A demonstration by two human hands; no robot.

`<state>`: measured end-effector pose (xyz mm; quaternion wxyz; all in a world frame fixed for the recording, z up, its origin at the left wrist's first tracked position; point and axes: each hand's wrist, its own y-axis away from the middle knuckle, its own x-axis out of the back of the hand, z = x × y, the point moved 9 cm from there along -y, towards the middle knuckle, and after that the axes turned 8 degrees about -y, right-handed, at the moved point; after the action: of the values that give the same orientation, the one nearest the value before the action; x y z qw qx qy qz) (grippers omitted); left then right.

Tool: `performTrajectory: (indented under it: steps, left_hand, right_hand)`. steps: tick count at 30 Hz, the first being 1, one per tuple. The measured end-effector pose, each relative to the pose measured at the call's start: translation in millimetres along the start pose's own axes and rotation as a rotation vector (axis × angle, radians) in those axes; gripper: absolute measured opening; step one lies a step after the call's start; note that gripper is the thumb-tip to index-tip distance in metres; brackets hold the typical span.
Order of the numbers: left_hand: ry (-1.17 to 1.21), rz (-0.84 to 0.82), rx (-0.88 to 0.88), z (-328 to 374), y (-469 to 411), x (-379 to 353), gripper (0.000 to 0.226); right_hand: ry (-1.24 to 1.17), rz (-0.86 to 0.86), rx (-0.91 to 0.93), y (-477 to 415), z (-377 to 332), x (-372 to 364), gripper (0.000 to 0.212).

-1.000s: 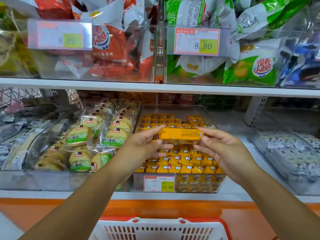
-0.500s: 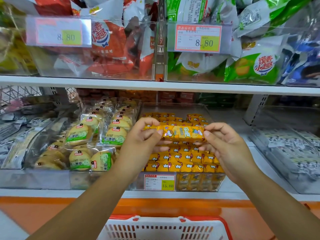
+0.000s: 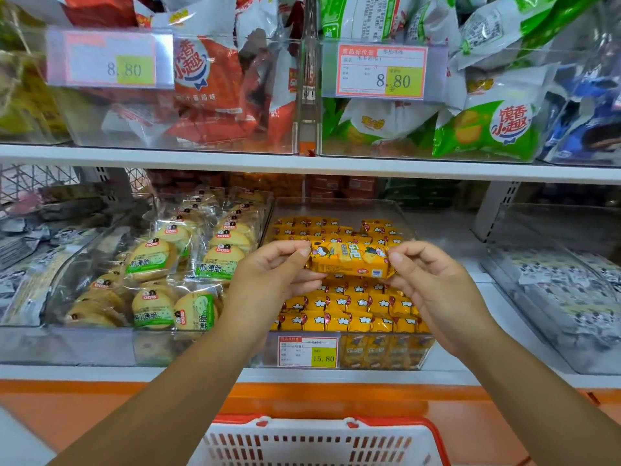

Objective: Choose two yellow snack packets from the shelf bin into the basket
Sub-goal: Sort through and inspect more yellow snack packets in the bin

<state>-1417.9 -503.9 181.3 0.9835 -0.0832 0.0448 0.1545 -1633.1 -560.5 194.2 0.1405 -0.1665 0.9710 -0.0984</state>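
Note:
A yellow snack packet [image 3: 349,258] is held level above the clear shelf bin [image 3: 339,205], its printed front facing me. My left hand [image 3: 272,277] pinches its left end and my right hand [image 3: 433,284] pinches its right end. The bin below holds several rows of the same yellow packets [image 3: 353,307]. A white basket with a red rim [image 3: 322,438] sits at the bottom of the view, under my forearms; only its far edge shows.
Left of the yellow bin is a clear bin of round biscuit packs [image 3: 174,264]; to the right stands a bin of black-and-white packets [image 3: 568,290]. The upper shelf [image 3: 302,161] carries red and green snack bags. A 15.80 price tag [image 3: 307,350] fronts the yellow bin.
The packet has been turned in my hands from its plain orange side to its printed front, and both hands have shifted slightly up and apart.

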Motion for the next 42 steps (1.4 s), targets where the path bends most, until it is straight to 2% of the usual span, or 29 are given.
performTrajectory:
  steps: [4, 13, 17, 19, 21, 23, 25, 27, 28, 30, 35, 37, 40, 42]
  left_hand:
    - [0.008, -0.058, 0.005, 2, -2, -2, 0.026]
    - [-0.024, -0.115, -0.008, 1, -3, -5, 0.011]
    - [0.029, -0.191, 0.014, 2, -1, -9, 0.024]
    - [0.036, -0.219, 0.022, 2, -1, -8, 0.031]
    - [-0.002, -0.190, 0.010, 2, -2, -5, 0.028]
    - [-0.021, -0.144, -0.006, 4, -3, -1, 0.024]
    - [-0.030, -0.110, -0.015, 4, -4, 0, 0.019]
    - [-0.083, -0.093, -0.026, 3, -6, 0, 0.004]
    - [-0.112, -0.089, -0.036, 1, -7, -1, 0.014]
    - [-0.096, -0.090, -0.018, -4, -8, -3, 0.023]
    - [-0.037, -0.049, -0.017, -2, -6, -3, 0.006]
    - [-0.007, -0.007, -0.030, 0, -5, -1, 0.014]
    - [-0.065, 0.061, -0.031, 0, -1, 0, 0.012]
    - [-0.076, 0.043, -0.020, -1, 0, -2, 0.013]
  right_hand:
    - [-0.007, -0.019, -0.041, -2, 5, 1, 0.045]
    - [-0.148, 0.037, -0.097, -5, 14, 9, 0.028]
    - [-0.215, 0.000, -0.144, -7, 17, 9, 0.025]
    - [-0.252, -0.056, -0.159, -7, 15, 7, 0.033]
    - [-0.226, -0.123, -0.157, -6, 13, 3, 0.042]
    - [-0.171, -0.135, -0.153, -5, 13, 2, 0.042]
    - [-0.144, -0.086, -0.147, -6, 15, 6, 0.036]
    - [-0.137, -0.071, -0.143, -6, 16, 6, 0.022]
    - [-0.143, -0.085, -0.145, -6, 15, 4, 0.014]
    - [-0.174, -0.106, -0.145, -6, 16, -1, 0.014]
    - [-0.207, -0.050, -0.120, -5, 12, 0, 0.020]
    - [-0.182, -0.021, -0.087, -4, 9, 1, 0.025]
    - [-0.098, -0.001, -0.070, -2, 8, 0, 0.019]
    - [-0.068, 0.008, -0.093, -2, 11, 1, 0.029]
